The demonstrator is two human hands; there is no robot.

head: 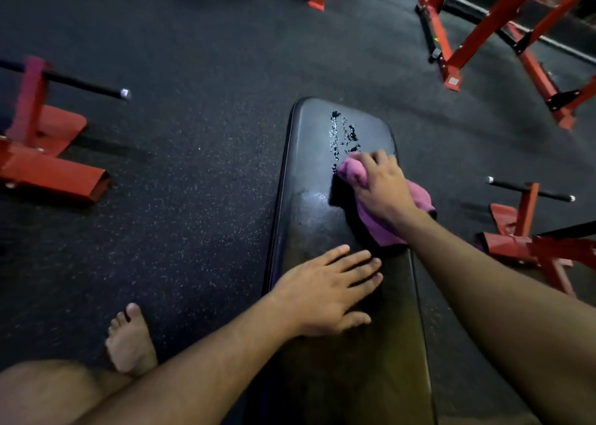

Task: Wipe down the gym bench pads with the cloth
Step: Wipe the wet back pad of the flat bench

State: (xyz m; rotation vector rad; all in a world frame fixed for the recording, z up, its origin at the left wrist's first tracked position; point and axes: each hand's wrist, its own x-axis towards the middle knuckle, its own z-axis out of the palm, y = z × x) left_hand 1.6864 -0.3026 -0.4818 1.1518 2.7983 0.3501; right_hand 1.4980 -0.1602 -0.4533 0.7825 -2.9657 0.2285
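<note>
A long black bench pad (309,166) runs away from me down the middle of the head view. Liquid droplets (343,134) glisten on its far end, and a damp smear lies near its middle. My right hand (382,189) presses a bunched pink cloth (354,171) onto the pad just below the droplets, fingers closed over it. My left hand (329,289) lies flat on the nearer part of the pad, fingers spread, holding nothing.
Dark speckled rubber floor (180,173) surrounds the bench. Red steel frames stand at the left (42,153), the right (532,240) and the far right (483,27). My bare foot (130,340) rests on the floor left of the bench.
</note>
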